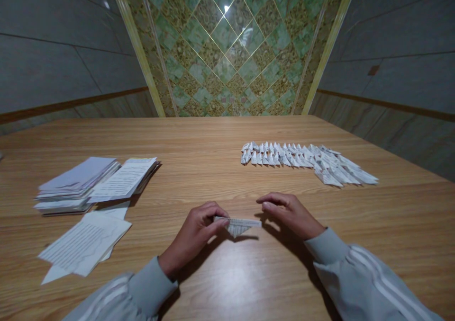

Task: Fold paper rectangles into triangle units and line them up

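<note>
My left hand [202, 228] pinches one end of a folded piece of paper [239, 226] between thumb and fingers, just above the table. Printed lines show on the paper, which has a long straight top edge and a pointed lower part. Off its other end, my right hand [284, 212] hovers with fingers apart and nothing in it. A small gap separates its fingertips from the paper.
Rows of small folded paper shapes [277, 155] stand at the back right of the wooden table [199, 169]. On the left lie a stack of papers [78, 179], a second pile of written sheets [124, 179] and several loose sheets [85, 240]. A tiled wall [227, 65] rises behind.
</note>
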Tool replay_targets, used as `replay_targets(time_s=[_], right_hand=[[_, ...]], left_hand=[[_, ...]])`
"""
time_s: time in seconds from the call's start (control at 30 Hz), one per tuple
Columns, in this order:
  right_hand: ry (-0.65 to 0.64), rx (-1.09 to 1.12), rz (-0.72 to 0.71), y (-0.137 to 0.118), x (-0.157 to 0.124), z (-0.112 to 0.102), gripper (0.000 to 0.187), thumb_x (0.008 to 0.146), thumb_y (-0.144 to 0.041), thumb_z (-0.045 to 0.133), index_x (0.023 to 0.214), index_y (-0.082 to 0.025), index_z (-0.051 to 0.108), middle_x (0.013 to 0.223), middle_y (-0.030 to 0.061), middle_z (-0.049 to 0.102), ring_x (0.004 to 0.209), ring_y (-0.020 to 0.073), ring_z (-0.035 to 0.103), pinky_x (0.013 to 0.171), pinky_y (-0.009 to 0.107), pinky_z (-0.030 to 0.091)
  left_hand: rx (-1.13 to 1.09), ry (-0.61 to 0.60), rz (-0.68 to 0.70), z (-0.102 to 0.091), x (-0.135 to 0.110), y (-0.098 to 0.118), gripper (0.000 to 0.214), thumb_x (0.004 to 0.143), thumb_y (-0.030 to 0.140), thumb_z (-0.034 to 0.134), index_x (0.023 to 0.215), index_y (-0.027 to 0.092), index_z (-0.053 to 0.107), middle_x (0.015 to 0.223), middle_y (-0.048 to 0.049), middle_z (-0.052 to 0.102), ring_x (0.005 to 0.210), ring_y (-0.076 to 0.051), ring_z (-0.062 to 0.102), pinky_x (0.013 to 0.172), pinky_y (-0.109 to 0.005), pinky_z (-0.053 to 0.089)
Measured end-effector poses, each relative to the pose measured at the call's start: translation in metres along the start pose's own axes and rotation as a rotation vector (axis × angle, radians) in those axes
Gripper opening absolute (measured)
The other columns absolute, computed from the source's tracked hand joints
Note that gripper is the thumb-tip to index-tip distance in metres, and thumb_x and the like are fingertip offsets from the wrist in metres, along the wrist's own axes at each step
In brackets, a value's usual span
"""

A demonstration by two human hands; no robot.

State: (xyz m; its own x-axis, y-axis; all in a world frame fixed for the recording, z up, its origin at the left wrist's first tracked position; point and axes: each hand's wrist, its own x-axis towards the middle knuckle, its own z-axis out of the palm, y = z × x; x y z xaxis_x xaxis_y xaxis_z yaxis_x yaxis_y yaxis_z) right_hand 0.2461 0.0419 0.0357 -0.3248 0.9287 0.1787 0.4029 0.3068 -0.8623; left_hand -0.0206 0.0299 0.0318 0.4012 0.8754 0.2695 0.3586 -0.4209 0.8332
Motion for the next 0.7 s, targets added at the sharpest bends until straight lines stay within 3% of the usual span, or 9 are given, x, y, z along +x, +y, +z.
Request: replay_targets(time_s=[0.07, 0.13, 0.2, 0.3, 0.33, 0.43, 0.53, 0.7], right_hand=[[-0.143, -0.013, -0.065, -0.012, -0.004, 0.012, 0.025, 0.093, -0.033, 0.057, 0.104, -0.019, 0.073, 0.1, 0.0066, 0.074, 0.088, 0.0194, 0.067, 0.075, 0.03, 0.048], [-0.251, -0.096, -0.135, -0.022, -0.008, 0.027, 0.02, 0.092, -0.032, 0.062, 0.101, -0.019, 0.073, 0.092, 0.0042, 0.073, 0.081, 0.0171, 0.065, 0.071, 0.026, 0.046], [-0.209, -0.259, -0.184, -0.027, -0.011, 0.04, 0.023, 0.096, -0.025, 0.054, 0.085, -0.018, 0.073, 0.076, 0.0025, 0.069, 0.073, 0.0155, 0.061, 0.067, 0.026, 0.041], [-0.086, -0.372, -0.179, -0.025, -0.012, 0.05, 0.026, 0.098, -0.019, 0.05, 0.082, -0.016, 0.07, 0.074, 0.0031, 0.065, 0.073, 0.0161, 0.057, 0.066, 0.026, 0.038], [-0.042, -0.389, -0.177, -0.023, -0.012, 0.051, 0.024, 0.097, -0.018, 0.05, 0.083, -0.016, 0.07, 0.075, 0.0035, 0.064, 0.074, 0.0168, 0.057, 0.066, 0.027, 0.038], [0.06, -0.427, -0.212, -0.02, -0.013, 0.053, 0.023, 0.098, -0.018, 0.049, 0.088, -0.016, 0.069, 0.077, 0.0045, 0.063, 0.075, 0.0187, 0.055, 0.068, 0.029, 0.038], [0.074, -0.465, -0.259, -0.023, -0.016, 0.058, 0.021, 0.099, -0.018, 0.048, 0.103, -0.017, 0.068, 0.081, 0.0053, 0.064, 0.077, 0.0203, 0.054, 0.07, 0.031, 0.039], [-0.042, -0.516, -0.289, -0.03, -0.022, 0.067, 0.039, 0.097, -0.022, 0.053, 0.136, -0.016, 0.053, 0.1, 0.0098, 0.068, 0.088, 0.0247, 0.054, 0.079, 0.037, 0.041]], left_hand=[[0.003, -0.051, 0.025, 0.004, -0.002, 0.002, 0.019, 0.091, 0.025, 0.058, 0.08, 0.017, 0.071, 0.078, -0.0032, 0.064, 0.074, -0.017, 0.06, 0.066, -0.027, 0.045], [0.007, -0.056, 0.05, 0.008, -0.003, 0.003, 0.019, 0.093, 0.025, 0.055, 0.085, 0.018, 0.07, 0.08, -0.0033, 0.065, 0.076, -0.017, 0.061, 0.067, -0.027, 0.045], [0.032, 0.05, 0.054, 0.013, -0.005, 0.004, 0.015, 0.093, 0.024, 0.055, 0.092, 0.019, 0.069, 0.087, -0.0038, 0.065, 0.08, -0.017, 0.061, 0.07, -0.028, 0.046], [0.083, 0.296, -0.013, 0.019, -0.009, 0.006, 0.008, 0.091, 0.023, 0.058, 0.094, 0.019, 0.064, 0.089, -0.0038, 0.064, 0.08, -0.018, 0.06, 0.072, -0.029, 0.047], [0.072, 0.321, -0.043, 0.023, -0.011, 0.007, 0.006, 0.09, 0.022, 0.058, 0.091, 0.019, 0.062, 0.087, -0.0032, 0.063, 0.078, -0.018, 0.06, 0.071, -0.029, 0.047], [-0.098, 0.196, -0.105, 0.033, -0.017, 0.011, 0.006, 0.09, 0.022, 0.058, 0.088, 0.019, 0.063, 0.09, -0.0036, 0.064, 0.083, -0.018, 0.062, 0.075, -0.03, 0.048], [-0.351, 0.099, -0.19, 0.044, -0.019, 0.014, 0.007, 0.088, 0.022, 0.062, 0.093, 0.02, 0.066, 0.098, -0.0051, 0.067, 0.093, -0.02, 0.064, 0.084, -0.031, 0.049], [-0.617, 0.142, -0.295, 0.049, -0.017, 0.009, 0.013, 0.086, 0.027, 0.067, 0.094, 0.019, 0.061, 0.093, -0.0044, 0.067, 0.087, -0.019, 0.064, 0.08, -0.031, 0.051]])
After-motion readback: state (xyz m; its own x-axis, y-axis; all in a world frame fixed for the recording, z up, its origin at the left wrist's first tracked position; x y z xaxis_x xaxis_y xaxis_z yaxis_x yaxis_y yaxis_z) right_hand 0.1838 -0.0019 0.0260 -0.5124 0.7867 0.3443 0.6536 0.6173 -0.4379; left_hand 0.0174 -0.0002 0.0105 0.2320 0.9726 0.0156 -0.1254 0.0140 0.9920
